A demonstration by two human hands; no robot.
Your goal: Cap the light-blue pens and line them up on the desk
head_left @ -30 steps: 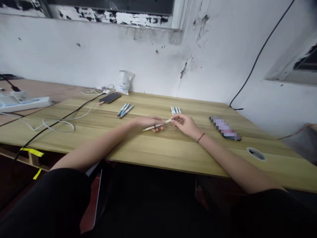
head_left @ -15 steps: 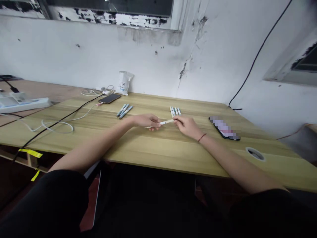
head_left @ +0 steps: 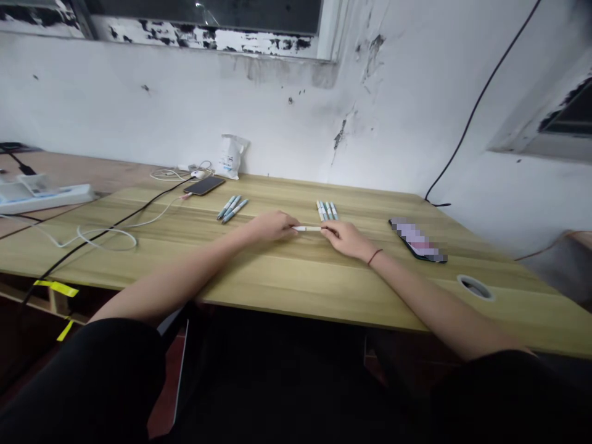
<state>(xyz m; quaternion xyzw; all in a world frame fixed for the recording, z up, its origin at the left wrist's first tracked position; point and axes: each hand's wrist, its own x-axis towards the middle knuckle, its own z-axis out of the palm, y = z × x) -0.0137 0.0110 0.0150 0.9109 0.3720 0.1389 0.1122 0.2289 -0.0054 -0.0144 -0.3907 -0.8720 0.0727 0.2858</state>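
Observation:
My left hand [head_left: 272,226] and my right hand [head_left: 348,238] meet over the middle of the wooden table [head_left: 296,277]. Between them they grip a slim white pen [head_left: 307,229], held level, each hand closed on one end. Just behind the right hand lies a row of several white and blue pens [head_left: 326,210]. A second group of three blue pens [head_left: 232,208] lies behind and left of my left hand. A thin red band circles my right wrist.
A dark phone [head_left: 204,185] on a cable and a small white bag [head_left: 230,156] sit at the back left. A blurred dark object [head_left: 418,240] lies to the right, a cable hole [head_left: 474,287] beyond it. A white power strip [head_left: 44,195] and loose cords [head_left: 99,233] lie far left.
The white pen was tilted with its left end sticking out past my left hand; now it is level and shorter between the hands, which have drawn closer together.

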